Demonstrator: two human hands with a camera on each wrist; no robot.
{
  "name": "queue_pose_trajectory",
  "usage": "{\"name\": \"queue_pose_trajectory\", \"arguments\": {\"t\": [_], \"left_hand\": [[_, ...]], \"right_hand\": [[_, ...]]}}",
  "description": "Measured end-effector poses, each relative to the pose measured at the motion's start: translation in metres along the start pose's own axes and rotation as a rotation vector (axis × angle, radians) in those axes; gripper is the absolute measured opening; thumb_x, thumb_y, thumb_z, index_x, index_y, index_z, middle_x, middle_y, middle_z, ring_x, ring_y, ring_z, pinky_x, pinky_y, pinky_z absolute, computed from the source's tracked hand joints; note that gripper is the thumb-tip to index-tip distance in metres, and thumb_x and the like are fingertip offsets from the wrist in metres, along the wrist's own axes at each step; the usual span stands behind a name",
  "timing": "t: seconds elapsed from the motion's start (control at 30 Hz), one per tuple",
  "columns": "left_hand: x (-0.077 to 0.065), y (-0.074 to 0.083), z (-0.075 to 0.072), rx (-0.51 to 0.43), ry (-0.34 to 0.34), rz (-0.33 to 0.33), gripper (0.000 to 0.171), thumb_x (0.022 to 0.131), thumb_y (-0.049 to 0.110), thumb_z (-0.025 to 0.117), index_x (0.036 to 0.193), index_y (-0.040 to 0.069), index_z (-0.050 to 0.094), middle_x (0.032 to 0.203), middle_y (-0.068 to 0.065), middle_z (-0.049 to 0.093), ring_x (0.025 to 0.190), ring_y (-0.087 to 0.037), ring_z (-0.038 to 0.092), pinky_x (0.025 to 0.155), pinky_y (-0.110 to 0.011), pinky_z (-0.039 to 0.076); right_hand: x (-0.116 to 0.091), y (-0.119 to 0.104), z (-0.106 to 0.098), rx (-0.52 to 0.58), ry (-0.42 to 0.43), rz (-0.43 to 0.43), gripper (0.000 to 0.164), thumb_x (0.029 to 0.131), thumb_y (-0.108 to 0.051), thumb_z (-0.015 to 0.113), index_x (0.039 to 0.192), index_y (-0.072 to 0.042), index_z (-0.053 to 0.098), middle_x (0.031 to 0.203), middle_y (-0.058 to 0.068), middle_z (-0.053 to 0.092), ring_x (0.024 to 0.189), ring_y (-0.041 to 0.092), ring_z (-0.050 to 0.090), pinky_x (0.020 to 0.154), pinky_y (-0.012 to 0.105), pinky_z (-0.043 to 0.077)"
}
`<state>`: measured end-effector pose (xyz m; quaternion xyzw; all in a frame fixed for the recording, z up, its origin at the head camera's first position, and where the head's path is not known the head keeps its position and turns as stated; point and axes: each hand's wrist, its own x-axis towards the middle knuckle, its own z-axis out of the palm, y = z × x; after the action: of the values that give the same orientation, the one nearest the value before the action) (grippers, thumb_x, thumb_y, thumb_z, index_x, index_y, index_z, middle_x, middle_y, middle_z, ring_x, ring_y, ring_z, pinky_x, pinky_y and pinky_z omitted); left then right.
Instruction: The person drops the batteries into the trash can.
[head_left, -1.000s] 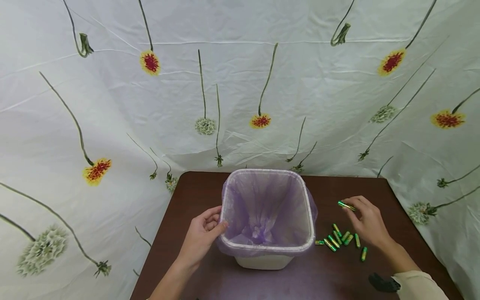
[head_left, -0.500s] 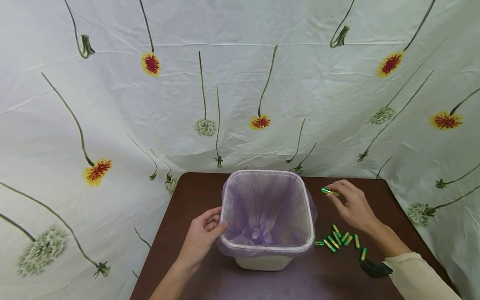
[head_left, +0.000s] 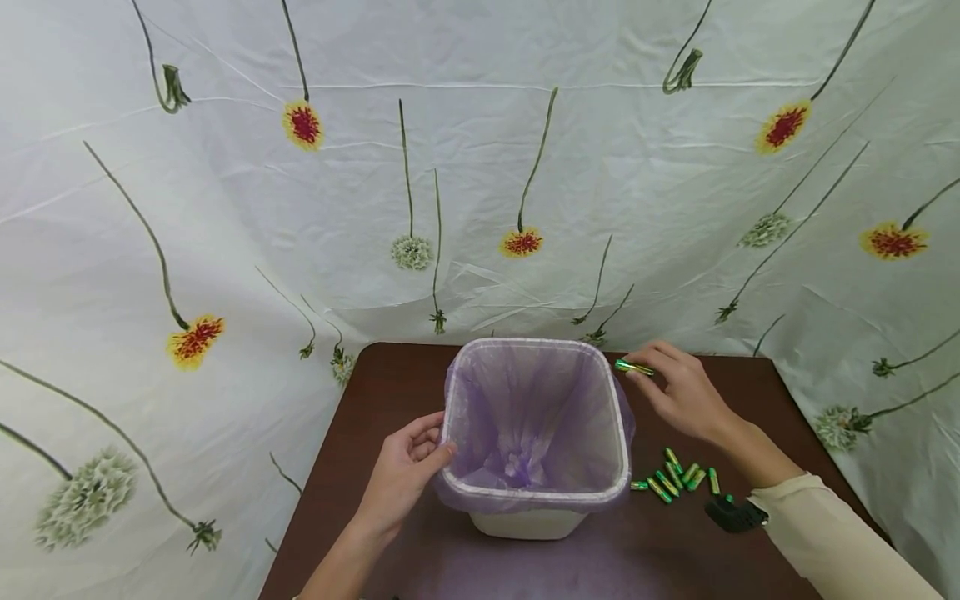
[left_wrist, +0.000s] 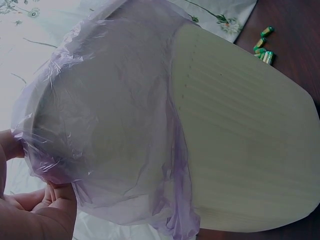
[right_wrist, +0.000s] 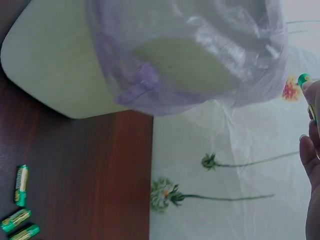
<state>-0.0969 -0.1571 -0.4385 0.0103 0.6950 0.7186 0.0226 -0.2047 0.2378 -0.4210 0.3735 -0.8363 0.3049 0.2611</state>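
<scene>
A pale trash bin (head_left: pixel 528 525) lined with a thin purple plastic bag (head_left: pixel 517 425) stands on the table, its mouth facing up. My left hand (head_left: pixel 405 467) grips the left side of the rim, thumb over the edge and fingers outside against the bag. Just beyond the rim's right side, my right hand (head_left: pixel 686 396) pinches a green and gold battery (head_left: pixel 634 367) between thumb and fingers, raised above the table. Several similar batteries (head_left: pixel 672 475) lie scattered to the right of the bin. Crumpled bag film shows at the bin's bottom.
A dark brown wooden table (head_left: pixel 397 375) carries the bin. White cloth (head_left: pixel 480 167) printed with flowers hangs behind and along both sides. A black wrist device (head_left: pixel 737 514) sits at the right sleeve and partly covers one battery.
My right hand has carried the battery left and away from me, from above the scattered batteries to beside the bin's rim. The left hand and the bin have stayed in place.
</scene>
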Motion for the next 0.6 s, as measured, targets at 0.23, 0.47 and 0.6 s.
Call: {"name": "queue_pose_trajectory", "arguments": {"t": [0.23,0.47,0.6], "left_hand": [[0.000,-0.001,-0.001,-0.004,-0.004,0.001,0.051,0.091,-0.003,0.073,0.138,-0.010,0.056,0.103,-0.015,0.063,0.089,-0.020,0.065,0.076,-0.024,0.055],[0.001,-0.001,-0.001,-0.015,-0.004,-0.003,0.051,0.090,-0.003,0.074,0.138,-0.010,0.056,0.103,-0.016,0.063,0.090,-0.020,0.065,0.077,-0.025,0.055],[0.001,-0.001,-0.001,-0.017,-0.004,-0.005,0.051,0.091,-0.002,0.074,0.138,-0.009,0.057,0.103,-0.015,0.064,0.090,-0.020,0.065,0.077,-0.025,0.055]], "right_hand": [[0.026,-0.007,0.007,0.009,-0.034,-0.052,0.028,0.085,0.006,0.079,0.109,-0.006,0.074,0.105,0.001,0.068,0.087,0.014,0.062,0.067,0.030,0.049],[0.054,-0.019,0.017,0.047,-0.110,-0.099,0.024,0.087,0.002,0.079,0.108,-0.009,0.075,0.100,-0.003,0.066,0.076,0.009,0.055,0.059,0.029,0.047],[0.070,-0.026,0.023,0.064,-0.155,-0.138,0.019,0.089,-0.001,0.079,0.107,-0.009,0.075,0.099,-0.002,0.065,0.074,0.010,0.054,0.058,0.030,0.047]]}}
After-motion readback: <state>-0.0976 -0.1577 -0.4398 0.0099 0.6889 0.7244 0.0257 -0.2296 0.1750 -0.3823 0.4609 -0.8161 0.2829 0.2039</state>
